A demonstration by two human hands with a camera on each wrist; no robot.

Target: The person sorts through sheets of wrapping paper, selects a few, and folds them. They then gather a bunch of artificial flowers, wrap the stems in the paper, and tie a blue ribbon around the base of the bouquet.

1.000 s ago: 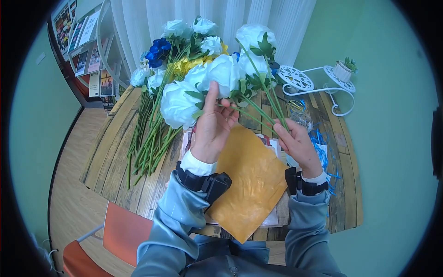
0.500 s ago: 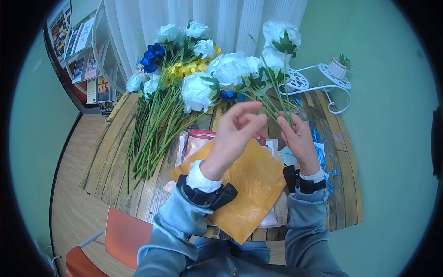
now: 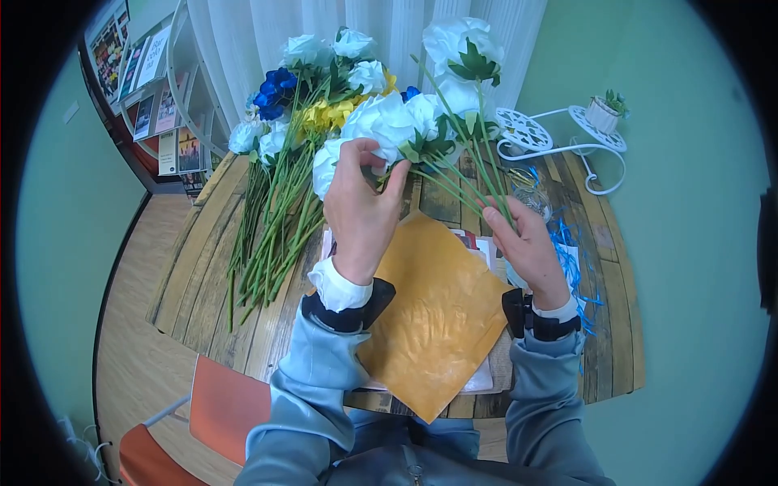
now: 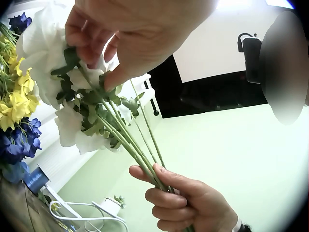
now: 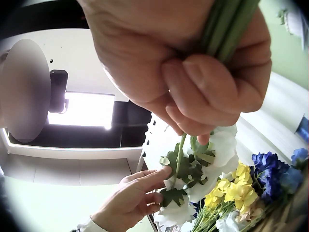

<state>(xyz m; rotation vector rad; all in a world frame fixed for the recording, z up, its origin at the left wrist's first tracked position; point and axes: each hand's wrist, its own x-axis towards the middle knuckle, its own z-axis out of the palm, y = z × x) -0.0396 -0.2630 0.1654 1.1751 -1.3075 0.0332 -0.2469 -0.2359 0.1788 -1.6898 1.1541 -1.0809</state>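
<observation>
My right hand (image 3: 528,251) grips a bundle of green stems (image 4: 126,137) above the table. Large white artificial roses top these stems; two of the blooms (image 3: 462,49) stand upright at the right, while others lean left. Around the base of a left-leaning white rose (image 3: 381,121), my left hand (image 3: 356,223) has its thumb and bent fingers, close to its green leaves (image 4: 70,60). In the right wrist view, the left thumb meets the leaves under a bloom. Part of the lowest left rose is hidden behind the left hand.
An orange-gold wrapping sheet (image 3: 438,316) lies on papers on the wooden table (image 3: 194,283). At the left are more long-stemmed flowers (image 3: 275,211), with blue (image 3: 275,93) and yellow blooms (image 3: 324,113). A white metal stand (image 3: 559,152) and blue ribbon strands (image 3: 567,243) are at the right.
My left hand left the roses, passed lower over the wrapping sheet, then rose back to a left-leaning bloom. The right hand kept its grip; the upright roses swung right, then back left.
</observation>
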